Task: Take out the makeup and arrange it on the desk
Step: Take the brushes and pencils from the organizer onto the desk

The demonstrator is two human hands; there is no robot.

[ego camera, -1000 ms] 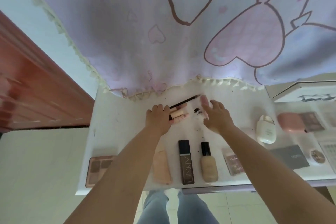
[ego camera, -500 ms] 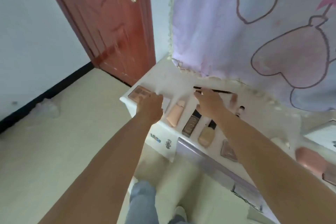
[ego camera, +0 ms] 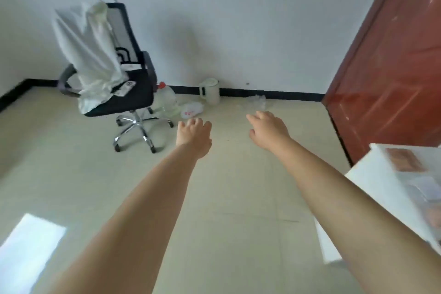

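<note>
Makeup: only a sliver in view. A brownish palette (ego camera: 404, 162) lies on the white desk (ego camera: 372, 181) at the far right edge of the frame; a couple of blurred items below it, can't identify them. Rest of the desk is out of shot.

Hands: both empty, both out over bare floor (ego camera: 226, 198), well apart from the desk. Left hand (ego camera: 194, 135) palm down, fingers loosely curled, holding nothing. Right hand (ego camera: 268, 129) palm down, fingers spread and relaxed, holding nothing.

Around: red-brown door (ego camera: 391, 67) just behind the desk corner. Office chair (ego camera: 124, 88) with a white garment (ego camera: 88, 55) draped over it, off to the left by the wall. Water jug (ego camera: 167, 100), pale kettle (ego camera: 210, 90) and a white bag (ego camera: 192, 110) on the floor against the skirting.

Judgement: view is pointed away from the work surface, so the step in hand looks like a turn away, either to fetch more makeup or because the layout is done. Can't tell which.

To do it well: if anything is left, bring head and hands to the desk before reaching, pick one item at a time, set it in line with the palette, don't sweep the corner pieces off the edge.
</note>
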